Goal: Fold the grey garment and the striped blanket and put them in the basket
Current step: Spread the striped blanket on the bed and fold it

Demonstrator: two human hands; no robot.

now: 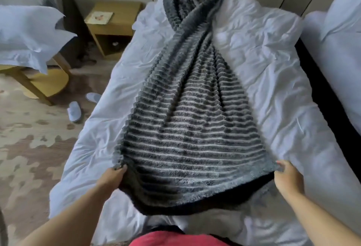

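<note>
Our left hand (112,177) and right hand (287,177) grip, fingers curled, the near corners of the fluffy grey striped blanket (187,138) lying mid-frame on the white bed (263,66). We should untwist its upper end before folding.

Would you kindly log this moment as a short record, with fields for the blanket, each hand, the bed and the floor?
blanket: striped blanket lies lengthwise on the bed, spread wide at the near end, twisted and bunched at the far end
left hand: grips the near left corner
right hand: grips the near right corner
bed: wrinkled white duvet
floor: slippers and wooden nightstand, left of the bed
</note>
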